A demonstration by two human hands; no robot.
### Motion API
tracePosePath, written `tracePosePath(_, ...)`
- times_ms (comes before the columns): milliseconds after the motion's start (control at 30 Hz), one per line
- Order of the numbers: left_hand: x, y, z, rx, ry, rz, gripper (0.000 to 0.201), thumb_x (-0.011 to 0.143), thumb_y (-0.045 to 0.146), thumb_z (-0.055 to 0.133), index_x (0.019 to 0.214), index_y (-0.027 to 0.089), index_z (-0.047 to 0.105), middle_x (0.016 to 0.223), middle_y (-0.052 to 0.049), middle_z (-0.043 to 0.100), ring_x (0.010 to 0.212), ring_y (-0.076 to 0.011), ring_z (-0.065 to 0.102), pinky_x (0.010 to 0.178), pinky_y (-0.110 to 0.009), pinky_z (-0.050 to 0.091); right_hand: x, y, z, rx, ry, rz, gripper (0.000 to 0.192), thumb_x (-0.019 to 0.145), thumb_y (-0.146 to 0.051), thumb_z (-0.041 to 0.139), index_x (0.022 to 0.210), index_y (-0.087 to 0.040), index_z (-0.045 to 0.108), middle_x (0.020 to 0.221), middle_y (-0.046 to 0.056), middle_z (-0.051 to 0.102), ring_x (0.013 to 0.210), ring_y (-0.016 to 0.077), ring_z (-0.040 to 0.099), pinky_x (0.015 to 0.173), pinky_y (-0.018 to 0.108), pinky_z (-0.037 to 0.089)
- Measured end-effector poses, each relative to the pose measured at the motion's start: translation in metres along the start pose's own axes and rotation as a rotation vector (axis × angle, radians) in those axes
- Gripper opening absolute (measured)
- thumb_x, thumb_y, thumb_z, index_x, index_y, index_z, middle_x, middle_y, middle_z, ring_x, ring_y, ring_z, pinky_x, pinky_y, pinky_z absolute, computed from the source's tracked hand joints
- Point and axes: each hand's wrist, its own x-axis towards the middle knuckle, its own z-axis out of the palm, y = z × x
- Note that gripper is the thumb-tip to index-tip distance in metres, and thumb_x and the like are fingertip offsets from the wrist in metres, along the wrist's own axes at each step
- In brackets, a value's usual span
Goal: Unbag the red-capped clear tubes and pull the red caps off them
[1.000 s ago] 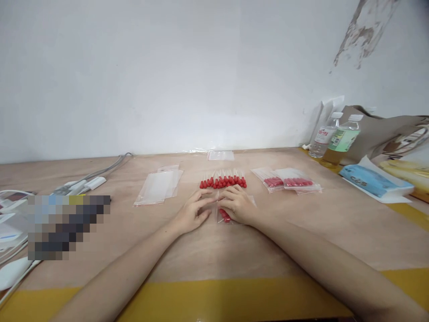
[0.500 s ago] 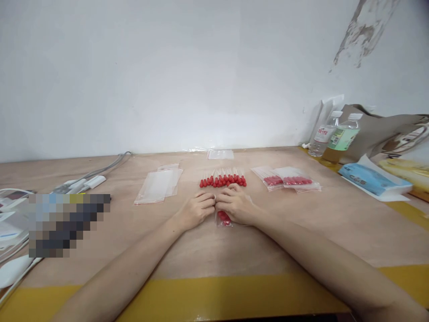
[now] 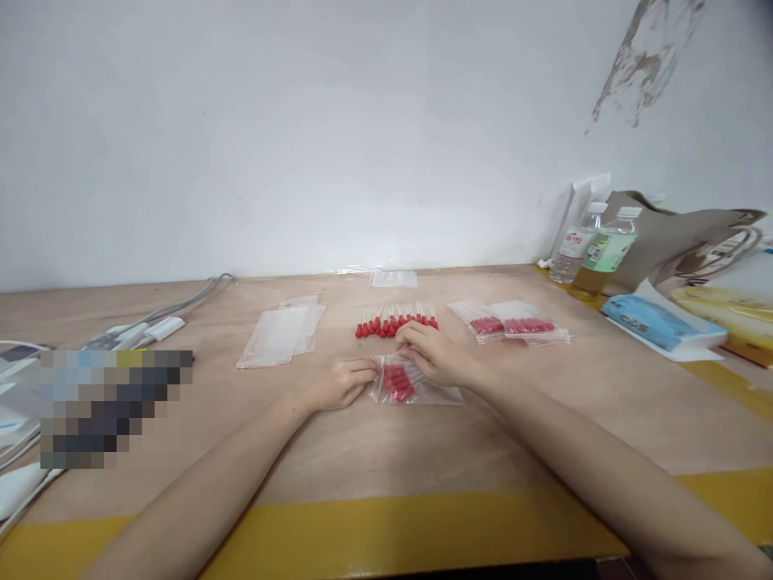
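A clear zip bag (image 3: 435, 393) lies crosswise in front of me, with several red-tipped sticks (image 3: 398, 383) inside, their red ends toward the left. My left hand (image 3: 344, 382) pinches the bag's left end. Over the bag's upper edge, my right hand (image 3: 431, 353) has its fingers bent together; what they hold, if anything, is hidden. Just beyond it lies a row of loose red-tipped sticks (image 3: 375, 325), red ends toward me, partly covered by the right fingers.
Flat, unfilled zip bags (image 3: 279, 337) lie at left. Filled bags (image 3: 529, 321) with red tips overlap at right. A white sheet (image 3: 394, 279) rests near the wall. Two bottles (image 3: 609, 251) and a blue tissue pack (image 3: 661, 321) stand far right; cables (image 3: 175, 308) lie left.
My hands have moved apart: the left slightly left and the right off the bag's middle. More of the bag and its red tips now shows. The view has shifted slightly.
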Motion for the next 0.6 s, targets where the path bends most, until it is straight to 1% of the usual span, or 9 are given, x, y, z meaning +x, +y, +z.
tracePosePath(67,-0.001,0.000,0.001,-0.069,0.004,-0.040,0.030,0.083,0.011,0.035,0.099,0.016,0.059,0.102,-0.008,0.063,0.093,-0.0150,0.058,0.082,-0.027,0.047,-0.006,0.000,-0.002,0.027,-0.001,0.064,0.011,0.081,-0.016,0.046,0.091,-0.017,0.050,0.091,0.006,0.056,0.081,0.0139,0.051,0.071,0.028,0.041)
tracePosePath(167,0.000,0.001,0.006,-0.170,0.079,-0.118,0.029,0.084,0.013,0.036,0.100,0.017,0.060,0.099,-0.007,0.063,0.090,-0.0141,0.059,0.080,-0.026,0.047,-0.021,0.002,-0.007,0.033,-0.038,0.128,0.012,0.077,-0.021,0.054,0.088,-0.016,0.054,0.086,0.005,0.058,0.079,0.0145,0.052,0.069,0.027,0.042)
tracePosePath(233,0.002,0.002,0.010,-0.225,0.145,-0.199,0.025,0.084,0.018,0.042,0.100,0.018,0.060,0.097,-0.006,0.064,0.088,-0.0142,0.060,0.079,-0.026,0.047,-0.032,0.004,-0.009,0.054,-0.056,0.184,0.015,0.075,-0.027,0.057,0.086,-0.016,0.056,0.083,0.005,0.059,0.076,0.0141,0.053,0.066,0.026,0.043)
tracePosePath(300,0.007,0.005,0.012,-0.282,0.186,-0.302,0.022,0.083,0.023,0.047,0.100,0.019,0.061,0.095,-0.005,0.064,0.085,-0.0145,0.060,0.077,-0.026,0.047,-0.041,0.004,-0.008,0.088,-0.063,0.240,0.023,0.073,-0.033,0.060,0.089,-0.017,0.057,0.082,0.004,0.060,0.073,0.0138,0.054,0.064,0.026,0.043)
tracePosePath(367,0.011,0.009,0.012,-0.330,0.187,-0.404,0.021,0.081,0.028,0.052,0.096,0.019,0.063,0.091,-0.005,0.064,0.082,-0.0149,0.060,0.075,-0.027,0.047,-0.047,0.003,-0.003,0.111,-0.056,0.264,0.028,0.071,-0.036,0.062,0.091,-0.017,0.058,0.081,0.003,0.060,0.072,0.0139,0.054,0.064,0.026,0.042)
tracePosePath(433,0.015,0.013,0.012,-0.353,0.180,-0.476,0.020,0.080,0.030,0.053,0.090,0.017,0.064,0.088,-0.005,0.064,0.080,-0.0154,0.059,0.073,-0.027,0.046,-0.049,0.002,0.002,0.103,-0.043,0.275,0.029,0.070,-0.036,0.063,0.091,-0.017,0.058,0.081,0.003,0.059,0.073,0.0143,0.053,0.065,0.026,0.042)
tracePosePath(500,0.018,0.016,0.012,-0.346,0.184,-0.509,0.020,0.081,0.029,0.050,0.090,0.017,0.064,0.090,-0.005,0.063,0.081,-0.0159,0.058,0.074,-0.028,0.044,-0.049,0.000,0.008,0.065,-0.025,0.301,0.027,0.071,-0.036,0.062,0.090,-0.017,0.058,0.080,0.004,0.058,0.072,0.0146,0.053,0.064,0.027,0.042)
tracePosePath(600,0.021,0.019,0.012,-0.305,0.163,-0.505,0.022,0.085,0.026,0.044,0.096,0.018,0.061,0.089,-0.004,0.064,0.082,-0.0168,0.056,0.077,-0.031,0.042,-0.049,-0.001,0.012,0.011,0.000,0.331,0.025,0.073,-0.034,0.060,0.091,-0.016,0.058,0.079,0.004,0.056,0.071,0.0148,0.052,0.064,0.027,0.042)
